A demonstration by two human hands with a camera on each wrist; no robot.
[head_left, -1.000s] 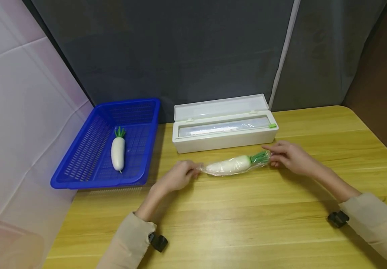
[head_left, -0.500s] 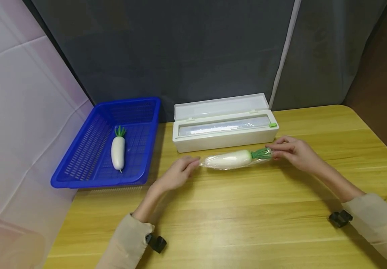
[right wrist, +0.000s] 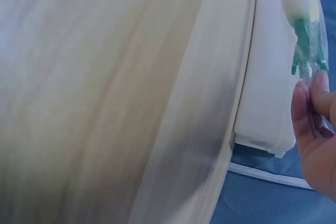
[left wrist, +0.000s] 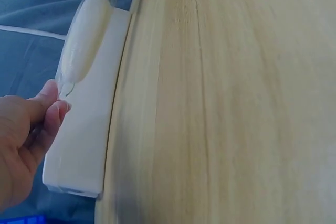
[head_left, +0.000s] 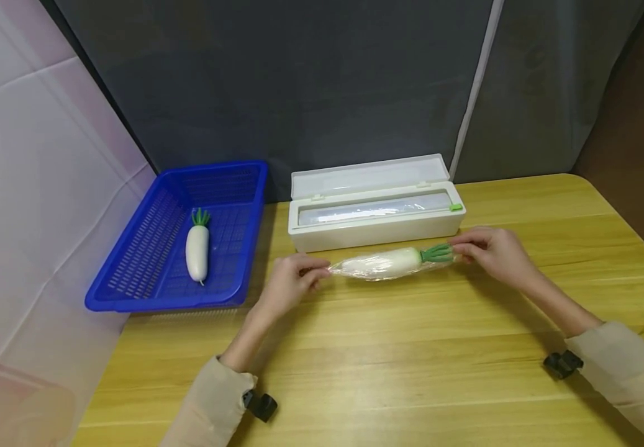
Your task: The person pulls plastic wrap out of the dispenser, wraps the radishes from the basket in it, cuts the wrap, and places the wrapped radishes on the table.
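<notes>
A white radish (head_left: 389,263) with green leaf stubs, wrapped in clear plastic film, hangs level between both hands in the head view. My left hand (head_left: 289,284) pinches the twisted film at its root tip. At the leafy end my right hand (head_left: 495,254) pinches the other end of the film between thumb and fingers. The left wrist view shows the wrapped radish (left wrist: 86,38) held up in front of the white box, its thin root by the left fingertips (left wrist: 50,88). In the right wrist view, the green stubs (right wrist: 303,43) lie just beyond the right fingertips.
Behind the radish stands a white cling film box (head_left: 374,234), lid raised, film roll inside, with a green slider (head_left: 455,207) at its right end. At left, a blue basket (head_left: 243,273) holds an unwrapped white radish (head_left: 197,253). A grey curtain (head_left: 322,87) hangs behind the wooden table (head_left: 400,372).
The wrapped radish has risen slightly and shifted a little away from me. The film at its root end is now drawn into a tighter twist, and my left hand has turned.
</notes>
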